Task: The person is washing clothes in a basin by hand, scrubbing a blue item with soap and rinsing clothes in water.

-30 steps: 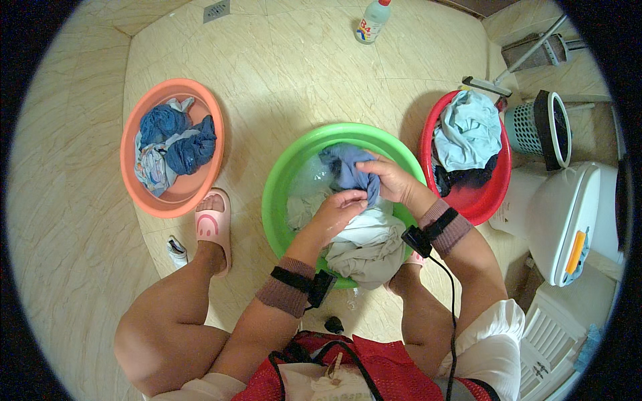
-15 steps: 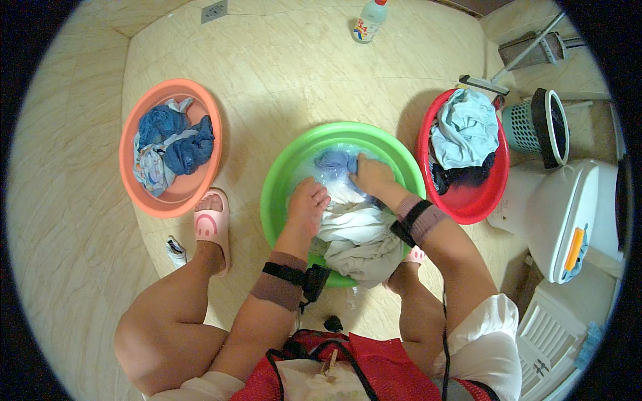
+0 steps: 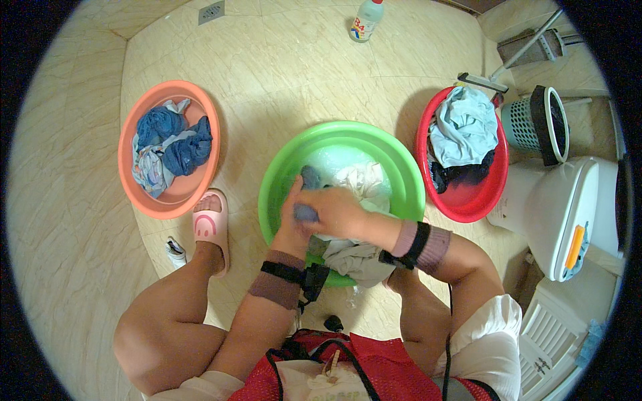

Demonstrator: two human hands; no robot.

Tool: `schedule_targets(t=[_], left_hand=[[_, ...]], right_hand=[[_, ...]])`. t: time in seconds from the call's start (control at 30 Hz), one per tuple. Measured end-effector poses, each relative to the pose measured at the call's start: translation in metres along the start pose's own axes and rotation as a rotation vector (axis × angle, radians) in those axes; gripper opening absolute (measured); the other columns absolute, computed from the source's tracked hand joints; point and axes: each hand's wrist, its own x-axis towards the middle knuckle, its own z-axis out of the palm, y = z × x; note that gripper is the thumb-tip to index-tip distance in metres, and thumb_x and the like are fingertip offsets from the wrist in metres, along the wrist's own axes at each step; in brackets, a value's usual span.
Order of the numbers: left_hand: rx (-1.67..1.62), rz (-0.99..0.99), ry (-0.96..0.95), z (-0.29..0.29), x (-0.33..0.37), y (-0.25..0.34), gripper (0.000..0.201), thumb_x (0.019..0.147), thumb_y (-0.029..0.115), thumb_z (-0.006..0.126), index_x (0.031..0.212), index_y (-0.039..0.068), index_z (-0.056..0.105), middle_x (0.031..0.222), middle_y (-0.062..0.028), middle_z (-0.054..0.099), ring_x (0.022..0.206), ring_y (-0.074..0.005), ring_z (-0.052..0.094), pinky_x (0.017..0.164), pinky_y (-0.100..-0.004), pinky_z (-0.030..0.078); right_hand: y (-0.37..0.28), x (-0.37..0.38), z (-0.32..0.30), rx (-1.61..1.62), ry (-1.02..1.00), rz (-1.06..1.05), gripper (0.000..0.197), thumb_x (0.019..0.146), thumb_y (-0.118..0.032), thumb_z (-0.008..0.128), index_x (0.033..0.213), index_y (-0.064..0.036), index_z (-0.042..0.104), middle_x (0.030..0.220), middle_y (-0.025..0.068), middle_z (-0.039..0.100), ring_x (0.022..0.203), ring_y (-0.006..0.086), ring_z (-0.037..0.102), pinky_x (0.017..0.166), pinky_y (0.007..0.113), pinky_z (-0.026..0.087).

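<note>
Both hands are together over the left part of a green basin (image 3: 408,160). A bunched blue-grey cloth (image 3: 309,177) is squeezed between them, and part of it bulges out around the fingers. My left hand (image 3: 289,217) is closed on the cloth from the left. My right hand (image 3: 338,210) wraps over it from the right, hiding much of the grip. Just right of the hands, a white cloth (image 3: 361,179) lies in cloudy, sudsy water (image 3: 331,159). A beige-grey cloth (image 3: 361,264) rests at the near side of the basin.
An orange basin (image 3: 127,180) of blue and patterned clothes stands left; a red basin (image 3: 491,204) with pale-blue and black clothes stands right. Farther off are a bottle (image 3: 366,23), a floor squeegee (image 3: 483,82) and a green basket (image 3: 521,125). A white toilet (image 3: 568,214) stands at right.
My right hand has moved left and nearer, bringing the blue cloth from the basin's far middle to my left hand. Both hands now grip it; the white cloth shows more.
</note>
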Motion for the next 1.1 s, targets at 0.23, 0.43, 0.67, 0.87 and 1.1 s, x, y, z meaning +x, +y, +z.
schedule_targets(t=[0.23,0.43,0.67,0.87,1.1], left_hand=[[-0.133,0.166,0.071,0.013,0.025,-0.007,0.046,0.091,0.037,0.055,0.126,0.009,0.047,0.126,-0.0060,0.052,0.112,-0.0237,0.052,0.098,-0.0418,0.040],[-0.060,0.126,0.242,0.001,0.018,-0.001,0.063,0.088,0.034,0.058,0.139,0.008,0.032,0.146,-0.0063,0.026,0.131,-0.0254,0.028,0.103,-0.0474,0.032],[-0.061,0.185,0.088,0.005,0.020,0.000,0.050,0.092,0.044,0.048,0.128,0.009,0.045,0.130,-0.0087,0.048,0.116,-0.0241,0.047,0.098,-0.0437,0.040],[-0.068,0.161,-0.070,0.026,-0.020,0.009,0.044,0.090,0.049,0.049,0.107,0.010,0.059,0.098,-0.0077,0.064,0.083,-0.0240,0.063,0.074,-0.0403,0.053],[-0.157,0.005,0.077,0.007,0.018,-0.014,0.041,0.093,0.042,0.048,0.118,0.010,0.053,0.111,-0.0063,0.060,0.098,-0.0231,0.060,0.080,-0.0414,0.052]], right_hand=[[0.146,-0.002,0.006,0.160,0.297,0.713,0.052,0.081,-0.040,0.060,0.110,0.0023,0.056,0.095,0.0294,0.063,0.090,0.0434,0.061,0.082,0.046,0.049],[0.138,0.008,0.002,-0.125,-0.058,0.891,0.050,0.082,-0.034,0.063,0.111,0.0057,0.057,0.097,0.0284,0.063,0.097,0.0370,0.062,0.086,0.045,0.047],[0.064,0.028,0.012,0.219,0.152,0.267,0.033,0.073,-0.021,0.067,0.103,-0.0097,0.058,0.093,0.0168,0.064,0.088,0.0366,0.062,0.078,0.040,0.049],[-0.008,0.003,0.018,0.305,0.087,-0.015,0.036,0.072,-0.026,0.066,0.104,-0.0115,0.056,0.089,0.0168,0.064,0.080,0.0387,0.062,0.072,0.047,0.049],[0.043,0.020,0.001,-0.023,0.141,0.450,0.046,0.075,-0.031,0.065,0.114,-0.0084,0.052,0.087,0.0227,0.064,0.080,0.0393,0.063,0.070,0.048,0.050]])
